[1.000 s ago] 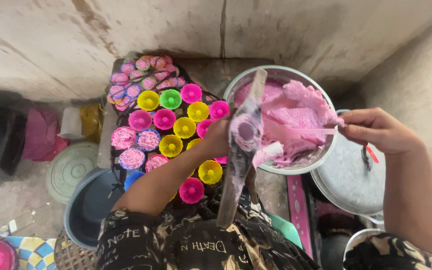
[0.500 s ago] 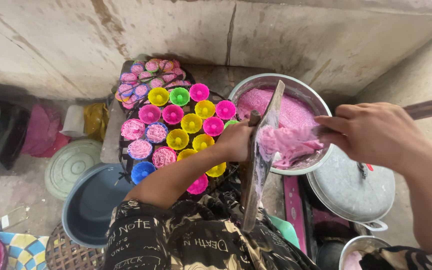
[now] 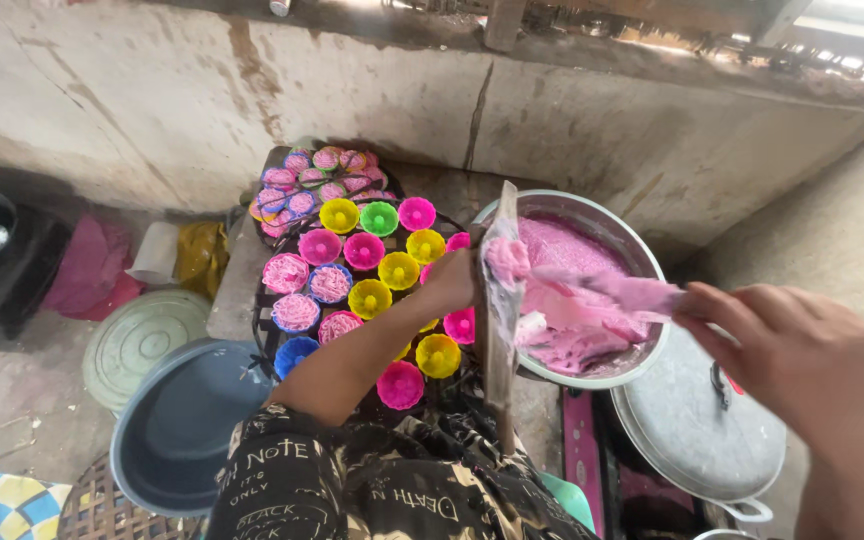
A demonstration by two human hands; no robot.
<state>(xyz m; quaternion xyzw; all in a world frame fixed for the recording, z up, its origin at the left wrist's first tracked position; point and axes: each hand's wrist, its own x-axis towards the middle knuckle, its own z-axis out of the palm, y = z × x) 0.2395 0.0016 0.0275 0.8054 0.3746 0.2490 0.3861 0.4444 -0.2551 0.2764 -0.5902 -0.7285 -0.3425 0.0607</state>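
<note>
head view looked down on one metal bowl (image 3: 642, 250) of pink dough (image 3: 577, 300), standing at the right of a dark tray (image 3: 262, 300) of small fluted cups. the left hand (image 3: 452, 283) was closed around a flat wooden board (image 3: 499, 330) held upright on its edge in front of the bowl, with one lump of pink dough stuck near its top. the right hand (image 3: 797, 350) was curled shut on the handle of a dough-smeared paddle (image 3: 617, 290), whose blade reached over the bowl to just beside the board.

on the tray the empty cups that showed counted five yellow (image 3: 398, 270), five pink (image 3: 364, 250), one green (image 3: 379, 217) and one blue (image 3: 295, 352); some were partly hidden behind the left forearm, so the count may fall short. four cups (image 3: 286, 272) at the tray's left held pink strands, and a heap of more filled ones (image 3: 302, 185) lay at the far end, too crowded to count.

two metal lids showed: one (image 3: 702, 420) below the bowl and one (image 3: 142, 340) at the left, just beside a grey basin (image 3: 187, 420).
</note>
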